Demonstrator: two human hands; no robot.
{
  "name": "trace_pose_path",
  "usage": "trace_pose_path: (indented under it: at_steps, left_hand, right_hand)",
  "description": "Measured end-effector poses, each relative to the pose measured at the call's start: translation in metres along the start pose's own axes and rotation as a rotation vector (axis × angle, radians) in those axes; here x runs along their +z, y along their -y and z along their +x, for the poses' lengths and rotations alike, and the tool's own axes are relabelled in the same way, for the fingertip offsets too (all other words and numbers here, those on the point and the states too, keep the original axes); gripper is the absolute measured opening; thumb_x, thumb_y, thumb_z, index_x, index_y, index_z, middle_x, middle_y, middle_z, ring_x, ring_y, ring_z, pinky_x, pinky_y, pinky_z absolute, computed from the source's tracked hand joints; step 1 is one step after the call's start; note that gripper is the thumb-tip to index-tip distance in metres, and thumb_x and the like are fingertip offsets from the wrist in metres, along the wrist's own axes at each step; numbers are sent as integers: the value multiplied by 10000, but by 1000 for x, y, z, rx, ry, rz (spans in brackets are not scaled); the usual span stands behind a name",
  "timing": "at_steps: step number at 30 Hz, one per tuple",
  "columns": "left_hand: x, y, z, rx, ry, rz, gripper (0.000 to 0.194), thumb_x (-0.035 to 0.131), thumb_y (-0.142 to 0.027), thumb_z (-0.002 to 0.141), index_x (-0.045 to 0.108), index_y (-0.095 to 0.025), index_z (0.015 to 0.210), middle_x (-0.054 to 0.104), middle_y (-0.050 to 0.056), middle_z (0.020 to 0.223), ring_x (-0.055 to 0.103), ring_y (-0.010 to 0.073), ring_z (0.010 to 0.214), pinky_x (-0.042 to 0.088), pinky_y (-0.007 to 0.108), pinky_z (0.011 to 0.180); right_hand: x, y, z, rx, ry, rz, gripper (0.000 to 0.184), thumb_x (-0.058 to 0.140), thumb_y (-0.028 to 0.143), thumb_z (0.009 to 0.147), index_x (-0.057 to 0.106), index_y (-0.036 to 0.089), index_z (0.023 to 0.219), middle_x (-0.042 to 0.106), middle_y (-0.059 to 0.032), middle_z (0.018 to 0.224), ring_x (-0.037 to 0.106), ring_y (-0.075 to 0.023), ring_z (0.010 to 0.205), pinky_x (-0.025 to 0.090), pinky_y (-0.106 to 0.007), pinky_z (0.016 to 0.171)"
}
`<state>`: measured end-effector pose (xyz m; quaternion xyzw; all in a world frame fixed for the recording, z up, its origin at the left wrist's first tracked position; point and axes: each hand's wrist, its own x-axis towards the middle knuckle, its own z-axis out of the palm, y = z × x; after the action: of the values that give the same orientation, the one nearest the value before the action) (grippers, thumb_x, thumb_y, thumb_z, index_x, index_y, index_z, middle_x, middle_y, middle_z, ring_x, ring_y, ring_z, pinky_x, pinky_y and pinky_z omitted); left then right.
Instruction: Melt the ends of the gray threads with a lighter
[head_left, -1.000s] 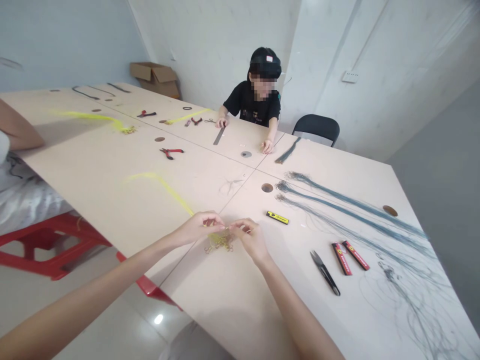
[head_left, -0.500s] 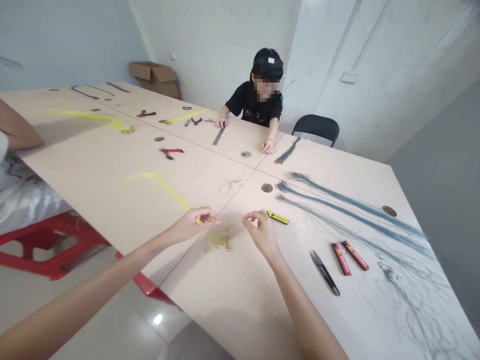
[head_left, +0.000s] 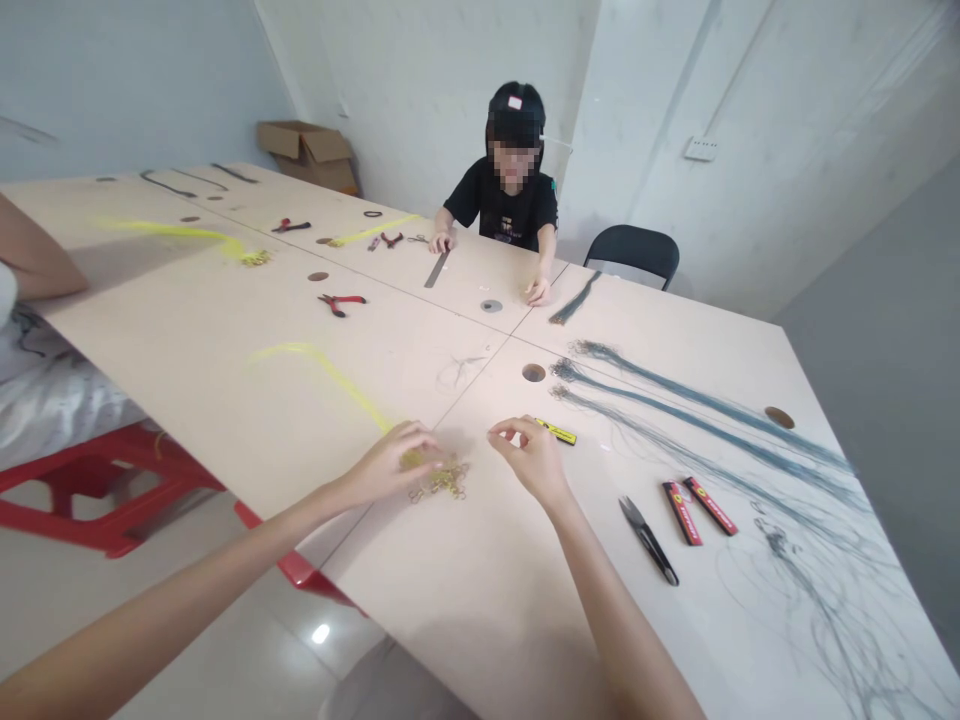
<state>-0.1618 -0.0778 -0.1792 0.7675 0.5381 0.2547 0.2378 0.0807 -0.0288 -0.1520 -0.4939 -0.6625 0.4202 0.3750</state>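
I see gold hooks [head_left: 450, 482] heaped on the table [head_left: 472, 620] near the yellow strands [head_left: 345, 386]. The left hand [head_left: 391, 462], thumb and fingers apart beside them, could snag and tangle them. I cannot tell whether the right hand [head_left: 534, 456] pinches thread. A yellow case [head_left: 559, 434] crowds it; black snips [head_left: 651, 542] lie farther right.

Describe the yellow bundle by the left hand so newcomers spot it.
On the pale table, find the wearer's left hand. Partly beneath it lies the yellow bundle, its gold-coloured tips clustered at one end. Of three yellow bundles, it's nearest the wearer.
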Motion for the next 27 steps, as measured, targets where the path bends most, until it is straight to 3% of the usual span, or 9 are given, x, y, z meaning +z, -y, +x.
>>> trace_pose_path:
  at_steps: [3,5,11,15,23,27]
  left_hand:
    - [-5,14,0,2,-64,38,351,562,-450,915,698,-202,1122,679,89,1110,587,238,1096,454,367,986]
    - [-5,21,1,0,-82,56,352,568,-456,918,699,-215,1139,690,82,1145,590,243,1112,442,381,1010]
    - [-1,36,3,17,-91,80,333,542,-498,943,765,-251,929,756,38,953,626,217,962,447,368,939]
    - [-2,39,2,20,-102,88,361,527,-516,955,771,-253,918,764,35,940,632,205,929,457,348,894]
    - [-7,35,3,12,-77,124,358,553,-542,907,753,-252,845,753,22,873,638,220,887,466,367,871]
    - [-10,39,7,31,-75,130,298,577,-513,889,742,-272,832,752,2,860,643,230,875,477,379,847]
  right_hand:
    - [-3,3,0,-6,18,16,109,714,168,741,761,255,695,623,9,720,512,-140,646,418,-294,701]
    - [-5,5,-1,-9,33,31,100,719,172,738,763,253,699,634,8,730,492,-131,622,412,-289,674]
    - [-14,13,-4,-49,66,125,49,730,235,744,773,252,730,656,-3,764,451,-120,599,401,-278,620]
    - [-26,20,-6,-126,65,217,70,736,308,754,779,252,751,649,-9,767,426,-118,593,399,-279,604]
    - [-46,49,-20,-299,-37,200,57,721,264,807,769,241,785,635,0,753,453,-113,613,416,-261,589]
    - [-56,66,-29,-406,-159,177,63,700,234,844,748,233,802,621,2,749,487,-115,644,422,-256,585]
